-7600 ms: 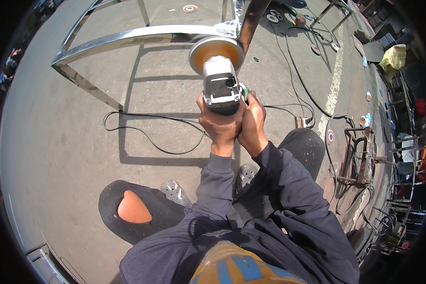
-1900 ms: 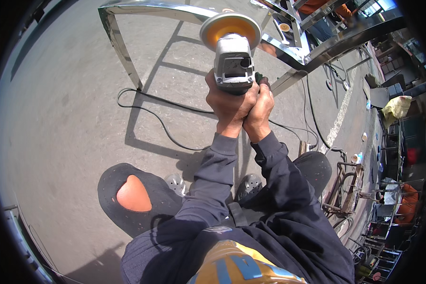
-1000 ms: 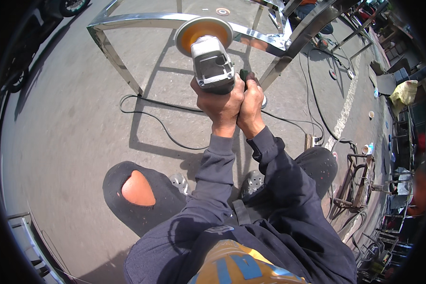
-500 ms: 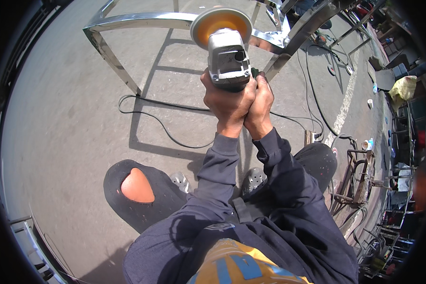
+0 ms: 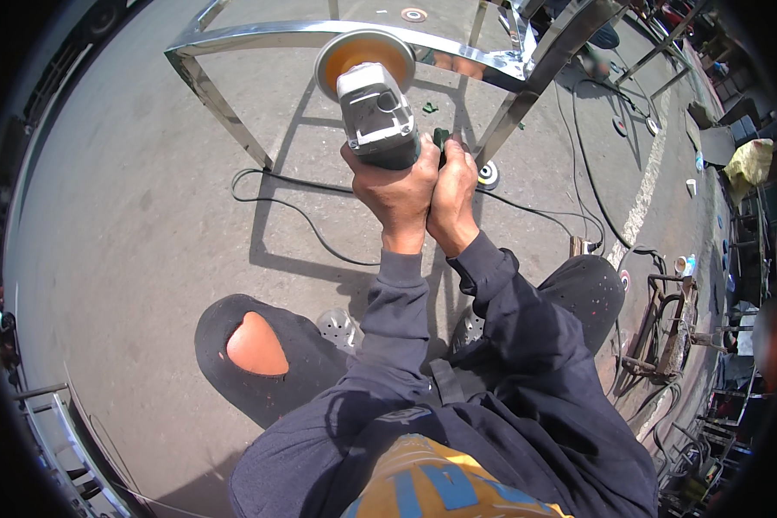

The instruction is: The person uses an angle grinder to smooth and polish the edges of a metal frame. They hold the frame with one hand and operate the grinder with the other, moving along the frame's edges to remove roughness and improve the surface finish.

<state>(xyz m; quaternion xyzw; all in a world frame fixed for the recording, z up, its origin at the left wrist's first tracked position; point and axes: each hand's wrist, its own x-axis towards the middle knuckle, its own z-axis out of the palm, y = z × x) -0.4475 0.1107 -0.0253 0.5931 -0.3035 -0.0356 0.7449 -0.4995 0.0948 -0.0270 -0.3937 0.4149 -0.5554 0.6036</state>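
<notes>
My left hand [image 5: 394,196] is wrapped round the body of an angle grinder [image 5: 376,110], its grey gear head up. The grinder's orange wheel [image 5: 364,60] looks smeared and overlaps the curved rail of a shiny metal frame [image 5: 276,41]; whether they touch I cannot tell. Pressed close beside the left hand, my right hand [image 5: 455,192] is closed too. A dark green piece [image 5: 441,138] sticks out above its thumb, and its kind is not clear. The grinder's lower part is hidden by my hands.
A black cable [image 5: 306,226] loops over the concrete floor. Small green bits [image 5: 430,108] and a round disc [image 5: 488,175] lie beyond my hands. At right stand a rusty metal stand [image 5: 656,332] and a yellowish sack [image 5: 748,167]. My bent knees flank my arms.
The grinder and both hands have shifted left and slightly nearer me. The wheel now overlaps the rail further left. The green bits and the disc on the floor have come into sight.
</notes>
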